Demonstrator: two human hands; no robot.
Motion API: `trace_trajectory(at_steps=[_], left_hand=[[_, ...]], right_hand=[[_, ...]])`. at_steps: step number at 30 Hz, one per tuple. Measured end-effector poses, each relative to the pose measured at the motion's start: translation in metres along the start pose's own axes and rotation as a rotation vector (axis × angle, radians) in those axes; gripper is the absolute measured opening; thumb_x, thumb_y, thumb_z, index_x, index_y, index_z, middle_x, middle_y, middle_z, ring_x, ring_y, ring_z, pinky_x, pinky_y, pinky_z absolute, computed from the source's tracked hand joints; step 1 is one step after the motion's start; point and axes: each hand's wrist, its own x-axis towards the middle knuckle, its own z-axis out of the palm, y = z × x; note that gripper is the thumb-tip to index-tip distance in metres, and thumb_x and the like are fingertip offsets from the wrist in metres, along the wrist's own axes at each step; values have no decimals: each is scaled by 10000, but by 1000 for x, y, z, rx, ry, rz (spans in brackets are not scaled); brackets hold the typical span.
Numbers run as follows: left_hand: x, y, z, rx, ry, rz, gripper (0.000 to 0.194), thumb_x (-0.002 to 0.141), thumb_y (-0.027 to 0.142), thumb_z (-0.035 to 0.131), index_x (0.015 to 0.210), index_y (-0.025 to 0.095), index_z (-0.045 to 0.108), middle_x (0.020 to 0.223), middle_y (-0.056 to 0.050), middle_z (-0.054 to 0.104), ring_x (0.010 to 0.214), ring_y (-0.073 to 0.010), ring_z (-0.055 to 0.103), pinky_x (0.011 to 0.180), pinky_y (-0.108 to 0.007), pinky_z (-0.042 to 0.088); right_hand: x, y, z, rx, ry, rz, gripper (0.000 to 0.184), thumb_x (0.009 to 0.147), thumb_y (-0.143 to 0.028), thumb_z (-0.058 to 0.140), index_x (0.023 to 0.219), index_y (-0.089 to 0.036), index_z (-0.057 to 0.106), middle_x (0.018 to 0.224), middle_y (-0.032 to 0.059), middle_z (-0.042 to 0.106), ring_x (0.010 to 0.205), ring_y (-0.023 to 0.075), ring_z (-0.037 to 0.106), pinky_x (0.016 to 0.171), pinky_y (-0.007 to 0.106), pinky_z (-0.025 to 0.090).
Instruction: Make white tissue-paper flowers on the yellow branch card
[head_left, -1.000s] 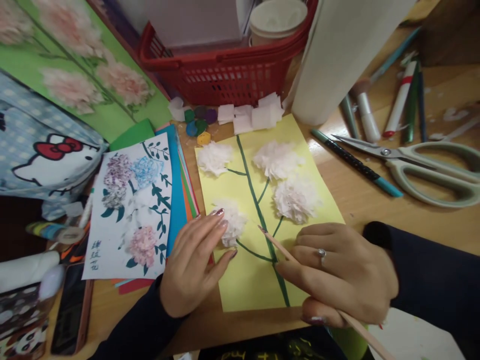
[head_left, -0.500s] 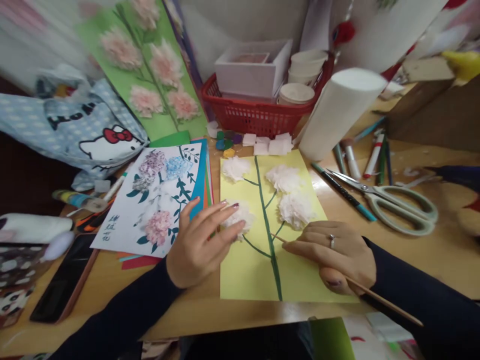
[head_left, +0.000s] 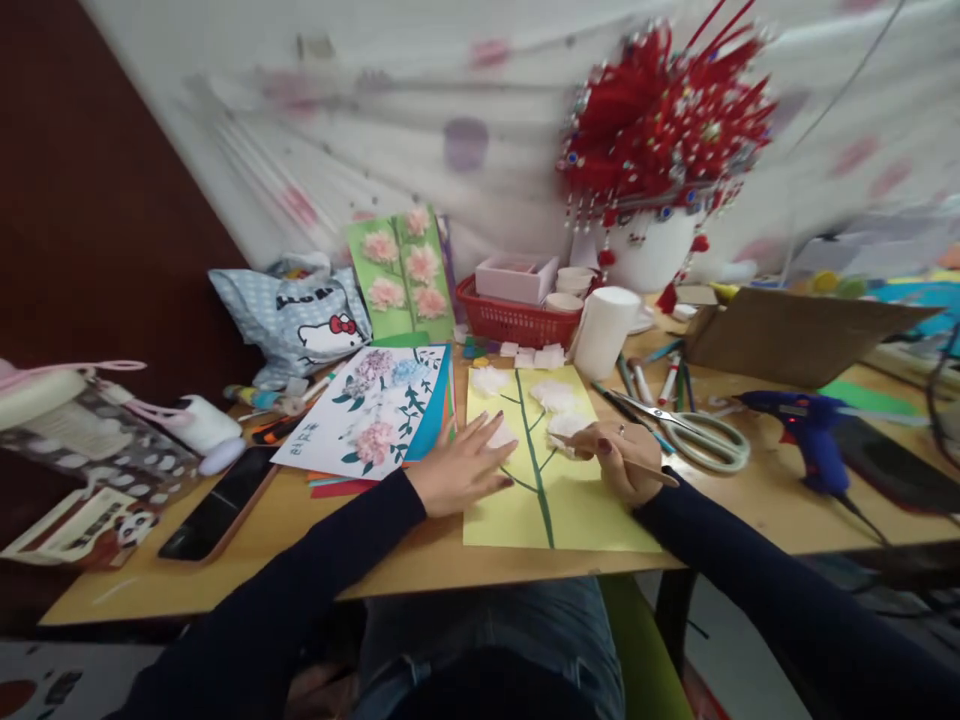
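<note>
A yellow sheet of paper (head_left: 501, 520) lies in front of me with a green painted stem (head_left: 537, 478) and side twigs. Several white tissue flowers (head_left: 555, 396) sit at the twig ends. My left hand (head_left: 466, 465) rests with spread fingers over the sheet's left side, partly covering the lower left flower (head_left: 501, 436). In my right hand (head_left: 624, 462) is a thin wooden stick (head_left: 646, 470), its tip beside the lower right flower (head_left: 568, 430). Whether the tip touches that flower I cannot tell.
Right of the sheet lie scissors (head_left: 701, 440), several pens and a blue glue gun (head_left: 814, 430). Behind stand a paper roll (head_left: 606, 330) and a red basket (head_left: 517, 322). At left are a flower picture (head_left: 315, 440) on coloured sheets and a phone (head_left: 219, 505).
My view has tilted up and back, showing more of the wall and table. My right hand has turned and moved the stick from near the stem up to the lower right flower.
</note>
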Motion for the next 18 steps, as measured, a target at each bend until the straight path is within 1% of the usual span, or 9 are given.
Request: trace_trajectory(at_steps=[3, 5, 6, 7, 9, 11, 13, 15, 18], left_hand=[[16, -13, -20, -124, 231, -67, 478, 1005, 398, 248, 1433, 241, 391, 1545, -101, 275, 1422, -253, 266, 1143, -557, 199], [35, -17, -24, -186, 373, -131, 481, 992, 266, 240, 1438, 144, 372, 1522, -125, 325, 1411, -200, 296, 1164, -446, 236], [45, -17, -21, -195, 393, -164, 494, 973, 213, 244, 1439, 92, 356, 1515, -144, 334, 1412, -188, 292, 1168, -405, 242], [54, -15, -16, -185, 370, -188, 507, 957, 182, 254, 1438, 48, 338, 1512, -164, 331, 1417, -190, 278, 1171, -384, 240], [69, -6, 1, -125, 246, -195, 531, 952, 206, 299, 1437, -7, 311, 1517, -200, 297, 1428, -229, 245, 1175, -388, 231], [76, 4, 19, -45, 136, -180, 563, 964, 279, 330, 1435, -28, 302, 1522, -226, 259, 1429, -277, 226, 1174, -423, 223], [77, 10, 30, 9, 84, -165, 566, 975, 315, 314, 1430, -22, 313, 1521, -237, 244, 1429, -297, 214, 1170, -458, 215], [78, 6, 29, 2, 59, -149, 552, 984, 325, 283, 1426, -4, 328, 1516, -233, 254, 1429, -288, 214, 1162, -466, 229], [78, -10, 10, -78, 112, -152, 554, 1000, 343, 199, 1429, 19, 332, 1503, -219, 295, 1416, -254, 256, 1150, -421, 268]], right_hand=[[-1, 13, 0, -104, 153, 206, 487, 994, -356, 252, 761, -166, 635, 598, 38, 636, 528, 136, 607, 515, 261, 454], [-1, 24, 2, -103, 279, 353, 449, 988, -393, 281, 820, -171, 633, 676, 49, 656, 604, 157, 634, 569, 284, 483], [0, 30, 2, -96, 357, 388, 414, 981, -404, 307, 858, -170, 626, 720, 55, 658, 640, 167, 639, 599, 299, 493], [0, 36, 3, -94, 418, 395, 380, 972, -411, 334, 893, -170, 618, 755, 58, 654, 669, 175, 639, 630, 314, 499], [1, 43, 3, -106, 472, 369, 333, 956, -417, 372, 936, -178, 604, 783, 55, 642, 705, 184, 632, 686, 340, 500], [2, 46, 3, -123, 443, 349, 310, 950, -412, 380, 953, -192, 599, 789, 50, 639, 732, 191, 627, 733, 356, 495], [2, 45, 2, -130, 391, 348, 301, 950, -403, 372, 951, -201, 596, 805, 52, 643, 756, 198, 627, 761, 365, 489], [3, 43, 1, -126, 354, 348, 301, 951, -400, 365, 930, -204, 593, 809, 55, 645, 752, 200, 624, 765, 369, 486], [3, 41, 0, -108, 347, 361, 308, 954, -404, 354, 913, -210, 589, 777, 48, 639, 717, 194, 609, 751, 364, 482]])
